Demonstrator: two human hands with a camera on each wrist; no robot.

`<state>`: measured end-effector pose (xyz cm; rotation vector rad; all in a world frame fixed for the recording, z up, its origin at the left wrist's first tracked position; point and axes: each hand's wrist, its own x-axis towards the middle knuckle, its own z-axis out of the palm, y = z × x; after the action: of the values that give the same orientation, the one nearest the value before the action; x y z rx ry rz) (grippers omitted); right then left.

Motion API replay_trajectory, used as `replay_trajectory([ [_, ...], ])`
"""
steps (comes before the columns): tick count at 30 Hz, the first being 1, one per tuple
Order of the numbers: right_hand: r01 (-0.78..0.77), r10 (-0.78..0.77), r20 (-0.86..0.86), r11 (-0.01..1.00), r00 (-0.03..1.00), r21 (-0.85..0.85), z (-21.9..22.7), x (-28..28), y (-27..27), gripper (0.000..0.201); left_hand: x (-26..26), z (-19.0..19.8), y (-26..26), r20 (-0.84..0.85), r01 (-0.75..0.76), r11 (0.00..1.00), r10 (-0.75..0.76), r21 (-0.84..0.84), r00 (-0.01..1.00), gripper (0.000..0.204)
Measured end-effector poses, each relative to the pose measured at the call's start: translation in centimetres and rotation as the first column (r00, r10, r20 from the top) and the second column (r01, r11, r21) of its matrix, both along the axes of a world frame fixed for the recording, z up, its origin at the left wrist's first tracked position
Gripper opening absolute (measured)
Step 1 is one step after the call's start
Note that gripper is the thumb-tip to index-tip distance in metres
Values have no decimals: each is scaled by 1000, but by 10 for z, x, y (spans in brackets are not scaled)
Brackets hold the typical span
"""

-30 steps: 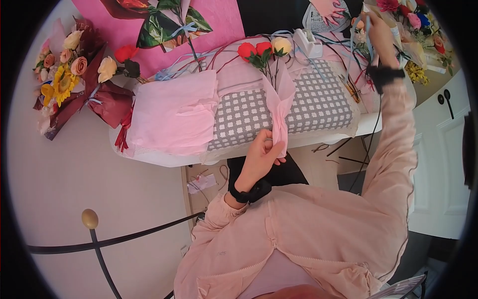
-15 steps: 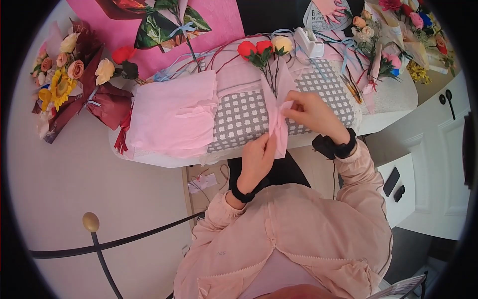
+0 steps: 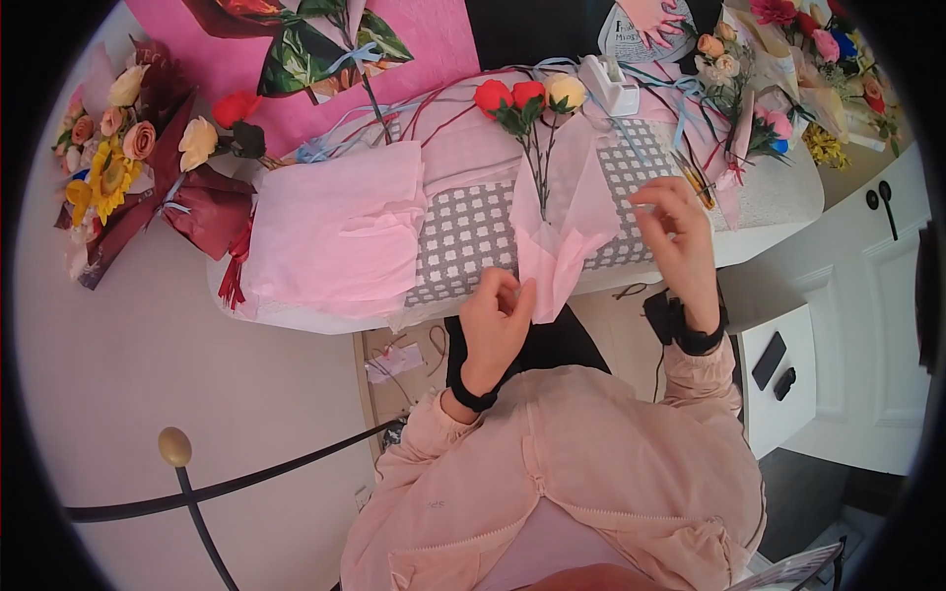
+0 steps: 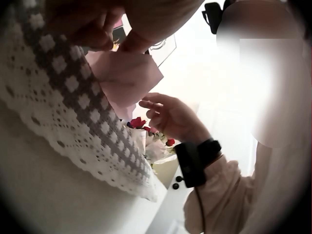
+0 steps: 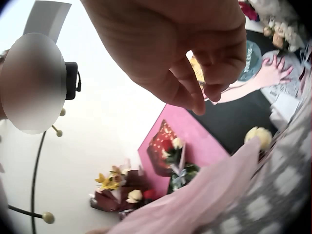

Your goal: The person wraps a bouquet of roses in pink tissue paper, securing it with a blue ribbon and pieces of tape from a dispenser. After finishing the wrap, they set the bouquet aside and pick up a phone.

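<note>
A sheet of pink wrapping paper (image 3: pixel 557 258) lies spread in a V shape at the table's front edge. On it rest the dark stems of two red roses (image 3: pixel 510 97) and a cream rose (image 3: pixel 567 92). My left hand (image 3: pixel 496 330) is at the paper's lower left edge, thumb against it, fingers loosely bent; the left wrist view shows a gap between thumb and fingertips. To the right of the paper, my right hand (image 3: pixel 680 241) hangs apart from it with relaxed fingers and holds nothing. The right wrist view shows this hand (image 5: pixel 180 53) above the paper (image 5: pixel 209 190).
A stack of pink sheets (image 3: pixel 330 227) lies left on the checkered cloth (image 3: pixel 458 241). Behind are a white tape dispenser (image 3: pixel 611 89), ribbons and scissors (image 3: pixel 700 182). Bouquets stand left (image 3: pixel 118 158) and right (image 3: pixel 764 128). A white cabinet (image 3: pixel 788 389) is at the right.
My right hand came from the ribbons at the far right to the paper, then moved off to its right. The gathered paper has spread open, and my left hand has loosened its grip.
</note>
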<state>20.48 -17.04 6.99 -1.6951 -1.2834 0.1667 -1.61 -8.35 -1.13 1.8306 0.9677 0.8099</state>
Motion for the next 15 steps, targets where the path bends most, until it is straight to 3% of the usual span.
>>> replay_trajectory([
  [3,-204,210,99,976,973,-75,11,-24,14,24,6,13,9,131,-54,889,-7,456,991,28],
  [4,-250,269,164,959,949,-130,10,-29,20,26,9,22,12,73,33,877,-78,480,994,32],
  [6,-309,364,234,921,902,-239,7,-30,24,28,14,41,23,-41,198,833,-207,517,977,39],
  [9,-365,463,247,860,851,-356,2,-27,30,27,15,37,36,-121,311,762,-297,567,947,44],
  [11,-406,517,237,825,822,-392,-4,-19,31,26,14,42,38,-142,378,790,-355,483,924,36],
  [15,-472,516,103,835,851,-282,-1,-10,27,19,12,41,43,-138,459,826,-439,327,888,20],
])
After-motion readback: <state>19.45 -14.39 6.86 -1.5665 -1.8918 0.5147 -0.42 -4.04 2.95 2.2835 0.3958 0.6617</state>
